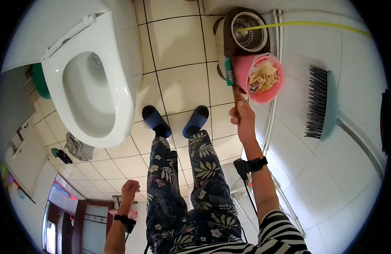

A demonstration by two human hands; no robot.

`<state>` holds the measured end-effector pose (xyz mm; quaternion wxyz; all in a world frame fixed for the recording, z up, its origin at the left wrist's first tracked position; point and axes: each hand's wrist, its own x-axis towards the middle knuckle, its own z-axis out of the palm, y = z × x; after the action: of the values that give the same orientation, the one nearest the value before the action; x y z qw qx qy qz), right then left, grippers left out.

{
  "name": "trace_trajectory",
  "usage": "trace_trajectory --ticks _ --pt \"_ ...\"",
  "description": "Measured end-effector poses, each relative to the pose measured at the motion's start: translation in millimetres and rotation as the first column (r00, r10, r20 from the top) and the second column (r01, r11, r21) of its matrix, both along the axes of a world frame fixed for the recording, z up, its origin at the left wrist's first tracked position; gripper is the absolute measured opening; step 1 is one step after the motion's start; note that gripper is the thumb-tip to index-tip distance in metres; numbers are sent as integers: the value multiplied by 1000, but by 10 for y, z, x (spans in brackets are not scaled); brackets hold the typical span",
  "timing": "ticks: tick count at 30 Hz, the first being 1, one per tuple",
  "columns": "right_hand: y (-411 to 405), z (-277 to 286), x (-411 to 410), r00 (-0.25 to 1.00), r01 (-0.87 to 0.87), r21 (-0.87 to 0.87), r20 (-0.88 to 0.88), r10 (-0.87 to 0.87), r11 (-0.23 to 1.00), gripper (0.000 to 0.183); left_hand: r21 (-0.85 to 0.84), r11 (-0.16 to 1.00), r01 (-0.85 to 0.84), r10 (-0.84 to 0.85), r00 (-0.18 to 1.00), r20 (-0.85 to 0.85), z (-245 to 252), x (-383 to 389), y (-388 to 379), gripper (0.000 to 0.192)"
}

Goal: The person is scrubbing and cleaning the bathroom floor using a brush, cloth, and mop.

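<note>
My right hand [243, 117] is closed around the wooden handle of a scrub brush [229, 71] with green and white bristles. The brush head is beside a pink waste bin [241, 68] that has a plastic liner and crumpled paper [264, 77] inside. Behind the bin, a dark-rimmed appliance with a round metal drum [249, 31] has a yellow stick or hose [287, 24] reaching into its opening. My left hand [130, 188] hangs low at the left of my legs, its fingers curled; whether they are fully closed is unclear. A white toilet [125, 117] with its seat ring down is at the left.
A broom head [330, 108] with dark bristles is against the tiled wall at right. White pipes [271, 117] run along that wall. A grey cloth [79, 147] lies on the floor tiles beyond the toilet. My feet in blue slippers [195, 122] stand between toilet and bin.
</note>
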<state>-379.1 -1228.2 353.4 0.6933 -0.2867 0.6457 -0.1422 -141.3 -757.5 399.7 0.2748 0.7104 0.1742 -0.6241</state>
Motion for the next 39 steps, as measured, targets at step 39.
trace_trajectory --ticks 39 --pt "785 -4074 1024 125 -985 -16 -759 639 172 19 416 909 29 -61 996 64 -549 -6 206 8"
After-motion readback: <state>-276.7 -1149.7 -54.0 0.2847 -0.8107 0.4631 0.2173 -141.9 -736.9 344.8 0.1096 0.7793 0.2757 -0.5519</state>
